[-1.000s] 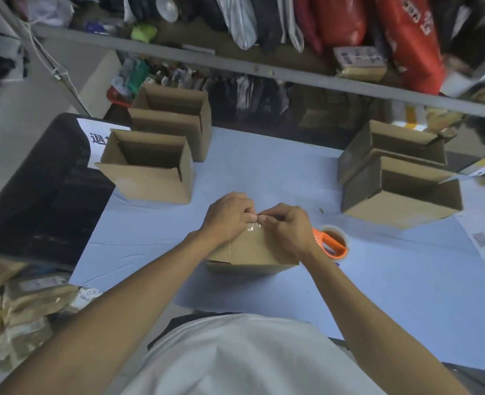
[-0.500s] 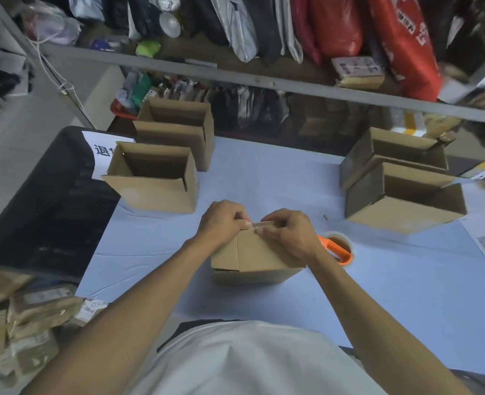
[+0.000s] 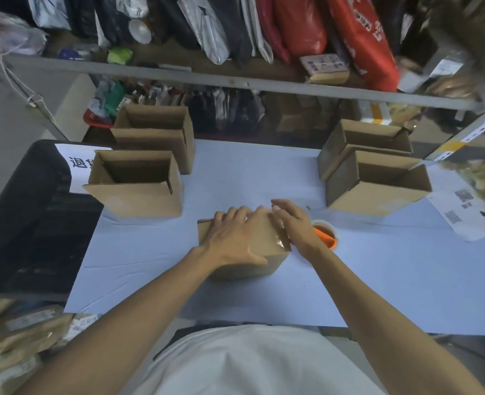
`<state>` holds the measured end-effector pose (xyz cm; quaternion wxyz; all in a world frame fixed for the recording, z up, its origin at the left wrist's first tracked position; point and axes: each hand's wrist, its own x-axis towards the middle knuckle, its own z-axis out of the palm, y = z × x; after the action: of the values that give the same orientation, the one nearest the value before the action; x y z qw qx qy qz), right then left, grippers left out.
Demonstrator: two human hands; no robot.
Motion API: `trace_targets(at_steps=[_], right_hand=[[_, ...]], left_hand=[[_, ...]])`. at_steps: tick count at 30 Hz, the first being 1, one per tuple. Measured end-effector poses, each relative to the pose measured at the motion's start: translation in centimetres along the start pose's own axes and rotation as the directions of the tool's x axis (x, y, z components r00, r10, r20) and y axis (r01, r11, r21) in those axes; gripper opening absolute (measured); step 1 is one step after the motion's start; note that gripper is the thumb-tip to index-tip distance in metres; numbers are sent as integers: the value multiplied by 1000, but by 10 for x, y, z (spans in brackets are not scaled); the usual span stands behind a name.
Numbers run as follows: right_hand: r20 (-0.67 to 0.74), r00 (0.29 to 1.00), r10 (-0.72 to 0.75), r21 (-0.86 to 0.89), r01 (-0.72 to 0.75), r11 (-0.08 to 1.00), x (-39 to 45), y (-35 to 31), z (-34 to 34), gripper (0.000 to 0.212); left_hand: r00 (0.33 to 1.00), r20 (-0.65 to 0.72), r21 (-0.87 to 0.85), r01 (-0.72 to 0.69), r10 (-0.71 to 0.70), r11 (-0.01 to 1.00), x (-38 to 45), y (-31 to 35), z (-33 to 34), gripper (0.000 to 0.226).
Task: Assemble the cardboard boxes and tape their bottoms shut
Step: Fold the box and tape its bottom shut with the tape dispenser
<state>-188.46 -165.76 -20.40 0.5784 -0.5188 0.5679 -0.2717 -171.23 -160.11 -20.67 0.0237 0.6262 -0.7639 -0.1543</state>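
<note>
A small cardboard box (image 3: 267, 249) lies bottom-up on the pale blue table (image 3: 235, 178), a strip of clear tape shining along its right edge. My left hand (image 3: 235, 238) rests flat on top of the box, fingers spread. My right hand (image 3: 295, 223) lies flat against the box's right side, over the tape. An orange tape dispenser with its roll (image 3: 325, 233) sits just right of that hand, partly hidden by my wrist.
Two open assembled boxes (image 3: 138, 189) (image 3: 161, 132) stand at the back left, two more (image 3: 378, 186) (image 3: 364, 141) at the back right. A black bin (image 3: 24, 218) borders the table's left edge. Printed papers (image 3: 463, 212) lie at far right. Shelves of parcels (image 3: 235, 81) stand behind.
Both hands were pinching tape at the box's top edge; now they lie flat, the left spread over the top and the right down its side. The camera view shifted slightly.
</note>
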Motion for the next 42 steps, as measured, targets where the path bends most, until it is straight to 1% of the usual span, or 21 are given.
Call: trace_targets(at_steps=[2, 4, 7, 9, 12, 14, 16, 18, 21, 23, 25, 26, 28, 29, 31, 32, 35, 36, 38, 40, 42], right_hand=[[-59, 996, 70, 47, -67, 997, -12, 16, -4, 29], [-113, 983, 147, 33, -144, 989, -22, 37, -3, 38], [-7, 956, 292, 129, -289, 949, -34, 60, 14, 55], [1, 966, 257, 202, -252, 946, -34, 70, 24, 66], [-117, 987, 110, 9, -110, 994, -24, 75, 32, 69], [-162, 983, 89, -153, -114, 982, -19, 73, 32, 67], [-122, 991, 50, -282, -83, 956, -17, 73, 30, 52], [-71, 995, 71, -393, -93, 915, -18, 75, 29, 44], [-149, 978, 146, -467, -200, 861, -19, 77, 28, 41], [-204, 971, 124, -472, -208, 857, -18, 75, 27, 35], [-187, 981, 41, -446, -122, 887, -17, 72, 25, 26], [-176, 984, 2, -416, -77, 906, -16, 71, 24, 26], [-162, 986, -30, -351, -29, 936, -17, 73, 22, 30], [-152, 988, -35, -344, -20, 939, -16, 74, 21, 37], [-114, 993, -29, -353, -13, 935, -10, 74, 19, 38], [-79, 997, -19, -342, -9, 940, -7, 72, 18, 36], [30, 999, 32, -276, -23, 961, 6, 65, 17, 37], [45, 998, 45, -270, -32, 962, 9, 64, 18, 37], [53, 997, 47, -258, -32, 965, 17, 62, 20, 29], [33, 998, 61, -238, -51, 970, 22, 60, 25, 10], [13, 998, 62, -252, -57, 966, 27, 58, 30, 11]], left_hand=[[988, -3, -162, 151, -154, 975, 4, -12, -9, 105], [944, 43, -360, 320, -328, 876, 4, -27, -16, 98], [904, 165, -574, 414, -395, 706, -2, -40, -14, 90], [886, 228, -633, 450, -403, 631, -7, -40, -10, 83], [854, 254, -684, 490, -453, 540, -23, -51, -6, 82], [847, 309, -623, 524, -434, 580, -37, -64, -2, 98], [844, 383, -509, 532, -375, 677, -48, -73, 4, 93], [828, 399, -425, 547, -393, 721, -52, -81, 10, 66], [859, 250, -432, 512, -447, 742, -49, -86, 15, 29], [887, 222, -400, 461, -404, 792, -46, -84, 22, 37], [880, 277, -373, 469, -386, 801, -45, -83, 30, 49], [872, 314, -371, 477, -376, 797, -45, -83, 31, 49], [866, 365, -417, 481, -343, 771, -43, -83, 32, 34], [878, 369, -453, 456, -304, 766, -41, -82, 30, 41], [915, 347, -469, 359, -205, 807, -32, -75, 24, 81], [933, 315, -438, 306, -174, 846, -24, -69, 21, 86], [968, 203, -377, 218, -149, 900, 6, -53, 19, 60], [968, 173, -406, 240, -184, 882, 14, -49, 22, 46], [937, 142, -541, 344, -320, 767, 25, -44, 29, 26], [892, 151, -644, 416, -427, 642, 25, -40, 37, 13], [859, 144, -668, 451, -491, 592, 23, -37, 42, 7]])
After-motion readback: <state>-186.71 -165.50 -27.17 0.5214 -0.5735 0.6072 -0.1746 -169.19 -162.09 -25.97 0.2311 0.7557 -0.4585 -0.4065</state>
